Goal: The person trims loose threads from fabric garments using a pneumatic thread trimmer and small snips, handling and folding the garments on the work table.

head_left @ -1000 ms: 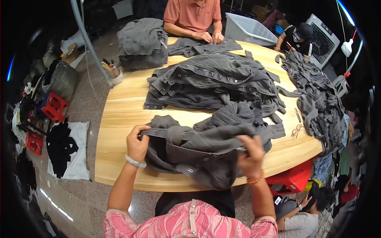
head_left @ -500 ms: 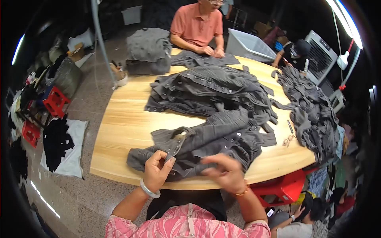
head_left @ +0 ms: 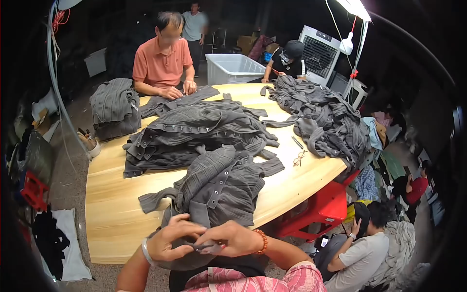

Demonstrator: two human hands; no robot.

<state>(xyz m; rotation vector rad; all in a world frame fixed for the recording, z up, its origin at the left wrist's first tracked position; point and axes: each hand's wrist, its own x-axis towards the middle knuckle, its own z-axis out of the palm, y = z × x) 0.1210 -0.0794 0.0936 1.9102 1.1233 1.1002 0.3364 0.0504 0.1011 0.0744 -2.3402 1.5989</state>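
Note:
A dark grey ribbed garment [head_left: 228,187] with a strip of metal eyelets lies at the near edge of the wooden table [head_left: 116,214]. Its near end is pinched between my left hand [head_left: 175,239] and my right hand [head_left: 232,239], which are close together. Both hands have curled fingers on the cloth; a small reddish thing shows at my right fingertips, too small to name. Beyond it lies a heap of similar grey garments [head_left: 194,126] with eyelets along their edges.
Across the table a person in an orange shirt [head_left: 163,63] handles grey cloth. A folded stack [head_left: 116,104] stands at the left, a garment pile [head_left: 321,112] at the right. Glasses [head_left: 299,158] lie near it. A red stool [head_left: 311,209] and a seated person [head_left: 362,248] are lower right.
My hands have drawn together and nearer my body, with the garment's edge between them. My right hand, earlier blurred and apart, now pinches cloth. The view has turned to the right.

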